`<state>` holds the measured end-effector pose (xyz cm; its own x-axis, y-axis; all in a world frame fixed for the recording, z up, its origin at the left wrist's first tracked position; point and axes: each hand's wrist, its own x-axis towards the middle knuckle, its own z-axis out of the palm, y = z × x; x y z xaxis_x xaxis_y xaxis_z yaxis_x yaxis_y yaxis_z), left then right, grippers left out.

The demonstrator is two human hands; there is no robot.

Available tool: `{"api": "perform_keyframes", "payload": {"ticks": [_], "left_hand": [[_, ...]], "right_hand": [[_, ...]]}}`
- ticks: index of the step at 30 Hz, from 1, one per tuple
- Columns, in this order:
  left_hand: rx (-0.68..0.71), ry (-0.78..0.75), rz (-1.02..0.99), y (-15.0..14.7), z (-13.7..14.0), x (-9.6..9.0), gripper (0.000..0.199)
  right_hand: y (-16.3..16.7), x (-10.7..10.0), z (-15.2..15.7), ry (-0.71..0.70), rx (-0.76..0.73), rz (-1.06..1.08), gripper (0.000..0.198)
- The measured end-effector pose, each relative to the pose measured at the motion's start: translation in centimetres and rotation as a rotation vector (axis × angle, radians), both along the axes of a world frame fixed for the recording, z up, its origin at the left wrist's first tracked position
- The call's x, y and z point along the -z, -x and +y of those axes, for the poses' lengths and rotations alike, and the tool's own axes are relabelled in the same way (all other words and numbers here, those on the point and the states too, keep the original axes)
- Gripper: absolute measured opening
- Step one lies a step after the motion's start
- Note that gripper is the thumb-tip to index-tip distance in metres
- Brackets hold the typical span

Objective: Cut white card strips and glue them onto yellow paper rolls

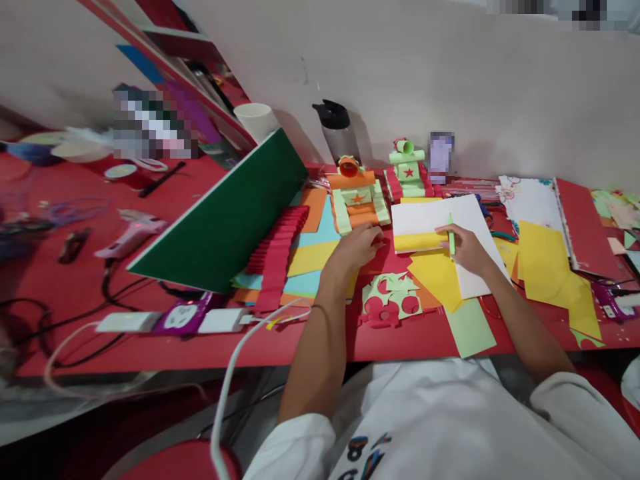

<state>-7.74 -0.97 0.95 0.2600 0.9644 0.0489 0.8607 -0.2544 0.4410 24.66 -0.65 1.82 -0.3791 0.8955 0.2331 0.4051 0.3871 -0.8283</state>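
My right hand [465, 248] is closed around a light green pen [451, 237], held nearly upright over white paper [470, 213] and a folded yellow strip [420, 243]. My left hand [356, 248] hovers or rests just in front of an orange and green paper figure [356, 198]. Its fingers are loosely bent and apart, and I see nothing between them. Behind stands a similar red and green paper figure [407, 172]. Between my forearms lie green paper scraps with round cut-outs [407, 283] and red paper pieces [381, 313].
A green board [225, 227] leans at the left, beside pleated red paper [273, 267]. Further left are a pink glue gun [133, 233], cables and a purple power strip [183, 313]. A bottle [337, 130] and a phone [441, 157] stand by the wall. Yellow sheets [543, 263] lie right.
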Motion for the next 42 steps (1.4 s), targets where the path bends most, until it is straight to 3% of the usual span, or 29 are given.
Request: {"api": "perform_keyframes", "payload": {"ticks": [6,11,16,18,27,32,37,42], "left_hand": [[0.079,-0.076,-0.401,-1.1,-0.5,-1.3,0.035],[0.085,0.117,-0.482,-1.7,-0.8,-1.1,0.049],[0.047,0.301,-0.717,-1.9,-0.7,-0.4,0.055],[0.03,0.317,-0.724,-1.9,-0.6,-0.2,0.057],[0.141,0.085,-0.581,-2.5,-0.3,0.7,0.056],[0.155,0.057,-0.545,-2.4,-0.3,1.3,0.057],[0.217,0.047,-0.589,-2.3,-0.6,1.7,0.068],[0.236,0.093,-0.762,-2.9,-1.1,2.2,0.068]], "right_hand": [[0.0,-0.1,0.0,-0.001,-0.006,0.001,0.036],[-0.1,-0.2,0.0,-0.005,-0.008,-0.017,0.033],[-0.1,-0.1,0.0,0.007,-0.011,-0.003,0.033],[0.0,-0.1,0.0,0.007,-0.008,-0.003,0.034],[-0.1,0.2,0.0,0.024,-0.012,-0.011,0.036],[-0.1,0.1,0.0,0.033,-0.004,-0.002,0.037],[-0.2,-0.1,-0.1,0.025,-0.003,0.019,0.036],[-0.2,-0.2,0.0,0.01,0.005,0.027,0.034]]}}
